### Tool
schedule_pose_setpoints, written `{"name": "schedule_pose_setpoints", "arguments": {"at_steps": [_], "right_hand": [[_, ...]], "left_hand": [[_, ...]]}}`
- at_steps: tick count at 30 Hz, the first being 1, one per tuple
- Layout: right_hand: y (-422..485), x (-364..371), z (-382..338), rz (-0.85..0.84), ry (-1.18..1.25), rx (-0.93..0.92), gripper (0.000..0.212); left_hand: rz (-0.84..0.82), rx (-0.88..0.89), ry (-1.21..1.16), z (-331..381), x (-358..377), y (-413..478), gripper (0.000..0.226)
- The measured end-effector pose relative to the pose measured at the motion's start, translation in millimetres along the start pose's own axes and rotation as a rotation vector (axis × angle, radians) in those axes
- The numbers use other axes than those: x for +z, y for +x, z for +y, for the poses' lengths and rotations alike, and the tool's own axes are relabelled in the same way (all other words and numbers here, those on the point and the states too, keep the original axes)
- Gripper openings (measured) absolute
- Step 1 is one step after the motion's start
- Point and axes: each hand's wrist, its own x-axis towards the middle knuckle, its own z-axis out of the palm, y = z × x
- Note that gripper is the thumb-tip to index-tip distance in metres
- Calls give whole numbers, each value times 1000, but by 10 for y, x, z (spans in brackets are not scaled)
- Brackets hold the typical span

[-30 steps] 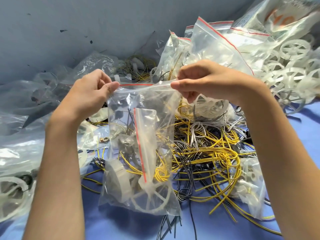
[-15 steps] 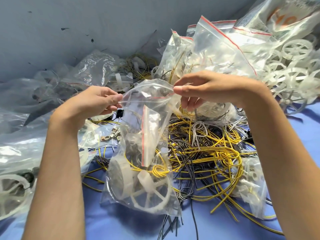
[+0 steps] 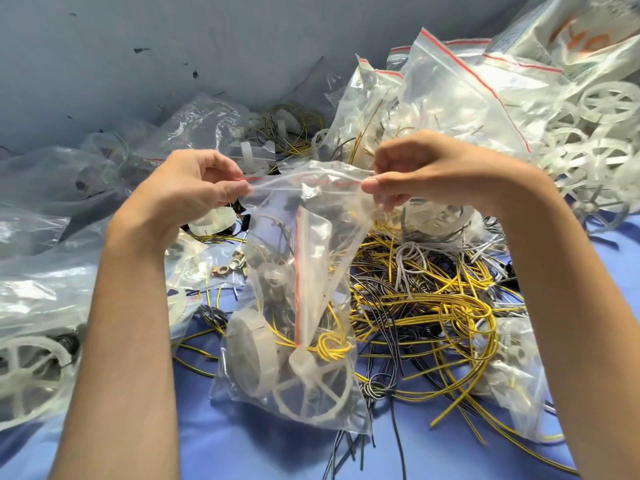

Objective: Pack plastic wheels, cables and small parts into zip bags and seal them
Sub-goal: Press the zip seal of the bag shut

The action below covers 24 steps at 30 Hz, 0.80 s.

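A clear zip bag [image 3: 277, 258] with a red seal line hangs upright between my hands over the blue table [image 3: 242, 455]. Inside it lie a white spoked plastic wheel [image 3: 308, 389], a second wheel [image 3: 247, 344], a coil of yellow cable [image 3: 329, 344] and a smaller zip bag [image 3: 310, 268]. My left hand [image 3: 194, 192] pinches the bag's top left corner. My right hand [image 3: 429, 171] pinches the top right corner. The top edge is stretched between them, slightly wrinkled.
A tangle of yellow, black and grey cables [image 3: 429, 306] covers the table on the right. Loose white wheels [image 3: 595, 147] pile at the far right. Filled zip bags [image 3: 450, 98] lean behind. Crumpled clear bags [image 3: 41, 271] lie left, one holding a wheel [image 3: 31, 368]. A blue wall [image 3: 173, 46] stands behind.
The bag's top went slack and bulged, then my hands drew apart and pulled it taut again. My left hand rose slightly; my right hand stayed at about the same height.
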Motion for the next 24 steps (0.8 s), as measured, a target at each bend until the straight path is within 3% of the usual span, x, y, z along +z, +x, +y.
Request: {"name": "schedule_pose_setpoints", "arguments": {"at_steps": [9, 15, 24], "right_hand": [[9, -22, 8, 34, 3, -1, 9], [-36, -33, 20, -30, -79, 100, 23], [-81, -76, -3, -48, -25, 26, 18]], "left_hand": [[105, 100, 44, 79, -56, -48, 26], [99, 96, 40, 88, -57, -48, 27], [125, 85, 65, 57, -54, -38, 28]]}}
